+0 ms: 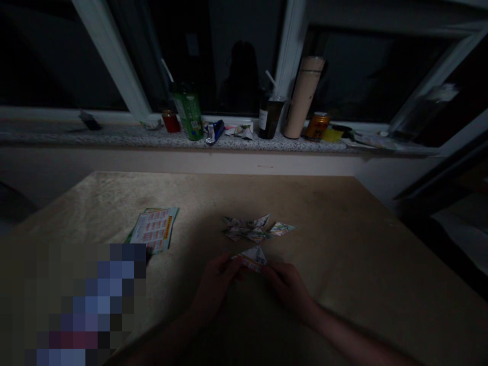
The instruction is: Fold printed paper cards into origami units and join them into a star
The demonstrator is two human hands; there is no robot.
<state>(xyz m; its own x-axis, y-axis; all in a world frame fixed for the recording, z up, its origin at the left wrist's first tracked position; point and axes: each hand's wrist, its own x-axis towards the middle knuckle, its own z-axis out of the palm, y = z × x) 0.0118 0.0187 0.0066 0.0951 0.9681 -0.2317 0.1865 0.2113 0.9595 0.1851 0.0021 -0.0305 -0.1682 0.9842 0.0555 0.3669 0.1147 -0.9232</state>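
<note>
Between my two hands is a folded piece of printed paper [252,255], with a pale triangular peak at the top and a printed band along its lower edge. My left hand [218,279] pinches its left end, and my right hand [286,284] grips the right end. Just beyond lie several folded paper pieces [244,229], pointed and close together on the table. One more folded piece [282,229] sits at their right. Farther left is a stack of printed paper sheets [154,229], partly covered at its lower corner by a blurred-out patch.
The brown table [335,213] ends at a wall below a speckled windowsill [236,146]. Along the sill stand a green cup [190,112] with a straw, a dark drink cup [270,117], a tall beige flask [304,96], an orange can [317,126] and a red jar [171,122].
</note>
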